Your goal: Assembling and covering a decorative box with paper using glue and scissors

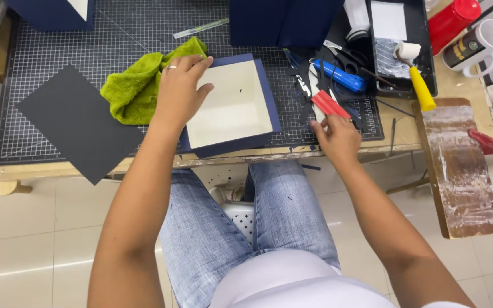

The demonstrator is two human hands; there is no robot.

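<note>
Pale floor tiles show below a cluttered counter point(338, 153) topped by a gridded cutting mat point(115, 40). Your left hand point(179, 91) lies flat on the left wall of the navy box point(230, 105), fingers spread, the cream inside facing up. Your right hand point(336, 138) has its fingers clamped on a red scraper point(330, 105) just right of the box. Green cloth point(135, 85) sits against your left hand; dark card point(75, 122) lies farther left. Blue cutter point(340, 76), scissors and offcuts crowd behind the scraper; a yellow-handled roller point(417, 77) rests by the black tray point(420, 34).
</note>
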